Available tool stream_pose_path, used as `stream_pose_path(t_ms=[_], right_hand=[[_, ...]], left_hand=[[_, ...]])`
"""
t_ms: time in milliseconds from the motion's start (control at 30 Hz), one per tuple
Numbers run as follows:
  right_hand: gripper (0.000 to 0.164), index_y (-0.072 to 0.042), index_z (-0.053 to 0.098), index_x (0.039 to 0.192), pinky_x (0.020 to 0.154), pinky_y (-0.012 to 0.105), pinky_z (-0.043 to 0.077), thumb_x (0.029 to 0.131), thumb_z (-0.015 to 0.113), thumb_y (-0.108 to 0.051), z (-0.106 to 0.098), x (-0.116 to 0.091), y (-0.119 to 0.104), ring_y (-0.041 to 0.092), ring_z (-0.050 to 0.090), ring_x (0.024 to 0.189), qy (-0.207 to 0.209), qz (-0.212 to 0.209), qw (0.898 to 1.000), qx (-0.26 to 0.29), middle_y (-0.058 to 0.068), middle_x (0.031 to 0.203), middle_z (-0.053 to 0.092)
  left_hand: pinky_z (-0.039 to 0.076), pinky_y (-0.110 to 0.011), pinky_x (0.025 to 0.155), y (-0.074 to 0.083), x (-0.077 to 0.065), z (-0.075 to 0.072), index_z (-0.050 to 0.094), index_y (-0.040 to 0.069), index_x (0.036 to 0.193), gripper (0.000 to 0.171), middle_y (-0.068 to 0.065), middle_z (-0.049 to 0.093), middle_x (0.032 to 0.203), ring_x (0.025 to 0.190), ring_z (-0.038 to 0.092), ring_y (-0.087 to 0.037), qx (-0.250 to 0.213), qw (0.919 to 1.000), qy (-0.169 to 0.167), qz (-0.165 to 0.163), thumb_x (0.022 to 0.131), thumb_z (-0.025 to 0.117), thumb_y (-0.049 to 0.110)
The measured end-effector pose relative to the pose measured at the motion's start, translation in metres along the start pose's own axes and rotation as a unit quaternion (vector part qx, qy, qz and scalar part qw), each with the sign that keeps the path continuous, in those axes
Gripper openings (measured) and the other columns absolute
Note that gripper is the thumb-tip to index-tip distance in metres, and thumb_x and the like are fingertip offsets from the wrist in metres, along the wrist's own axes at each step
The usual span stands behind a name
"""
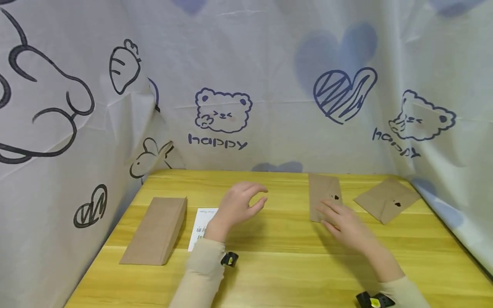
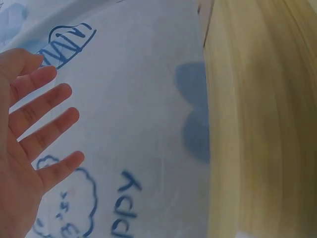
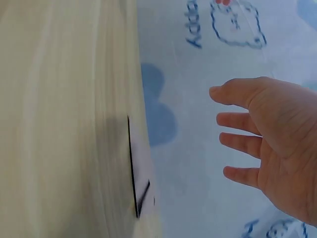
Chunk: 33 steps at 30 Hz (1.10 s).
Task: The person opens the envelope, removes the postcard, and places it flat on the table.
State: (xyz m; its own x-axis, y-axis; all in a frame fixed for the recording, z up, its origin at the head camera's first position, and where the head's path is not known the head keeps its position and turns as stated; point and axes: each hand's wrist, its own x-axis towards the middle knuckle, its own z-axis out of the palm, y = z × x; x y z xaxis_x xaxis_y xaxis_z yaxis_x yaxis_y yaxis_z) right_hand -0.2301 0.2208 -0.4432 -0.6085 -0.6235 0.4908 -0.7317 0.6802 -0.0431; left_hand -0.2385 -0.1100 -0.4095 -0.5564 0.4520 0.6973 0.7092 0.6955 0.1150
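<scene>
My left hand [image 1: 240, 207] hovers over the table, its fingers spread and loosely bent with nothing in them. Beneath its wrist, and partly hidden by it, lies a white card [image 1: 197, 231] with printed writing. My right hand [image 1: 350, 226] is over the near end of a brown envelope [image 1: 320, 188] with a small black heart on it. In the right wrist view the fingers are extended and hold nothing, and the envelope [image 3: 141, 171] lies apart from them. A second brown envelope [image 1: 379, 199], also with a black heart, lies angled to the right.
A stack of brown envelopes [image 1: 154, 231] lies at the table's left. White cloth [image 1: 277, 141] with drawings hangs behind the wooden table [image 1: 285, 273] and along both sides. Each wrist wears a black strap.
</scene>
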Motion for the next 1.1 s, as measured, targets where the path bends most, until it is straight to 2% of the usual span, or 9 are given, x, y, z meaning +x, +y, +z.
stream_pose_path(t_ms=[133, 300, 400, 467, 567, 700, 800, 933, 1100], right_hand=[[0.050, -0.003, 0.059, 0.131, 0.094, 0.060, 0.048, 0.083, 0.073, -0.005, -0.006, -0.004, 0.017, 0.047, 0.053, 0.120, -0.004, 0.044, 0.999, 0.010, 0.025, 0.134, 0.055], [0.051, -0.006, 0.051, 0.139, 0.098, 0.063, 0.044, 0.091, 0.066, -0.014, -0.009, -0.012, 0.035, 0.050, 0.048, 0.125, -0.060, 0.128, 0.990, 0.014, 0.025, 0.143, 0.046], [0.052, -0.005, 0.047, 0.142, 0.101, 0.065, 0.040, 0.095, 0.062, -0.020, -0.009, -0.017, 0.042, 0.051, 0.046, 0.126, -0.091, 0.168, 0.981, 0.014, 0.026, 0.147, 0.041], [0.052, -0.005, 0.045, 0.144, 0.103, 0.066, 0.037, 0.096, 0.060, -0.022, -0.009, -0.021, 0.046, 0.052, 0.044, 0.128, -0.105, 0.190, 0.976, 0.017, 0.027, 0.149, 0.038], [0.054, -0.004, 0.043, 0.145, 0.106, 0.067, 0.034, 0.097, 0.058, -0.025, -0.007, -0.025, 0.051, 0.053, 0.040, 0.131, -0.122, 0.213, 0.969, 0.021, 0.027, 0.151, 0.034], [0.056, -0.001, 0.042, 0.144, 0.106, 0.068, 0.033, 0.096, 0.060, -0.025, -0.004, -0.030, 0.056, 0.054, 0.037, 0.133, -0.137, 0.221, 0.965, 0.020, 0.030, 0.150, 0.034], [0.057, 0.001, 0.044, 0.143, 0.106, 0.067, 0.033, 0.095, 0.061, -0.025, -0.002, -0.033, 0.058, 0.053, 0.036, 0.134, -0.149, 0.218, 0.964, 0.017, 0.031, 0.148, 0.036], [0.057, -0.001, 0.046, 0.143, 0.108, 0.068, 0.031, 0.095, 0.060, -0.029, 0.000, -0.035, 0.057, 0.051, 0.034, 0.137, -0.169, 0.214, 0.962, 0.022, 0.029, 0.148, 0.039], [0.060, -0.001, 0.047, 0.143, 0.107, 0.068, 0.031, 0.095, 0.060, -0.035, 0.002, -0.039, 0.057, 0.052, 0.032, 0.137, -0.210, 0.214, 0.953, 0.042, 0.029, 0.149, 0.039]], left_hand=[[0.052, -0.032, 0.098, 0.008, 0.014, 0.019, 0.069, 0.016, 0.111, 0.024, 0.000, 0.072, 0.113, 0.107, 0.066, -0.017, -0.017, 0.9995, 0.011, -0.024, 0.090, 0.066, 0.027], [0.046, -0.036, 0.107, 0.023, 0.028, 0.046, 0.065, 0.014, 0.120, 0.032, -0.006, 0.065, 0.126, 0.120, 0.060, -0.022, -0.017, 0.9987, 0.008, -0.046, 0.090, 0.066, 0.027], [0.042, -0.042, 0.111, 0.035, 0.034, 0.060, 0.062, 0.016, 0.126, 0.037, -0.008, 0.059, 0.136, 0.131, 0.052, -0.026, -0.018, 0.9965, -0.029, -0.077, 0.092, 0.064, 0.030], [0.038, -0.047, 0.114, 0.043, 0.036, 0.068, 0.057, 0.019, 0.133, 0.042, -0.008, 0.051, 0.146, 0.139, 0.044, -0.027, -0.022, 0.9911, -0.079, -0.105, 0.094, 0.061, 0.035], [0.031, -0.054, 0.117, 0.054, 0.038, 0.080, 0.044, 0.024, 0.146, 0.055, -0.006, 0.032, 0.159, 0.149, 0.026, -0.027, -0.028, 0.9740, -0.177, -0.138, 0.096, 0.055, 0.045], [0.021, -0.059, 0.119, 0.067, 0.037, 0.096, 0.023, 0.033, 0.155, 0.069, -0.001, 0.011, 0.165, 0.154, 0.008, -0.022, -0.038, 0.9456, -0.284, -0.154, 0.096, 0.049, 0.057], [0.017, -0.060, 0.120, 0.076, 0.034, 0.108, 0.016, 0.036, 0.156, 0.073, 0.001, 0.007, 0.166, 0.154, 0.004, -0.020, -0.039, 0.9314, -0.331, -0.147, 0.094, 0.046, 0.062], [0.014, -0.061, 0.120, 0.086, 0.031, 0.118, 0.015, 0.035, 0.156, 0.076, 0.002, 0.008, 0.165, 0.154, 0.003, -0.019, -0.040, 0.9162, -0.376, -0.133, 0.093, 0.043, 0.067], [0.009, -0.059, 0.121, 0.095, 0.028, 0.123, 0.018, 0.033, 0.156, 0.080, 0.004, 0.013, 0.165, 0.154, 0.005, -0.016, -0.050, 0.8863, -0.438, -0.143, 0.090, 0.041, 0.072]])
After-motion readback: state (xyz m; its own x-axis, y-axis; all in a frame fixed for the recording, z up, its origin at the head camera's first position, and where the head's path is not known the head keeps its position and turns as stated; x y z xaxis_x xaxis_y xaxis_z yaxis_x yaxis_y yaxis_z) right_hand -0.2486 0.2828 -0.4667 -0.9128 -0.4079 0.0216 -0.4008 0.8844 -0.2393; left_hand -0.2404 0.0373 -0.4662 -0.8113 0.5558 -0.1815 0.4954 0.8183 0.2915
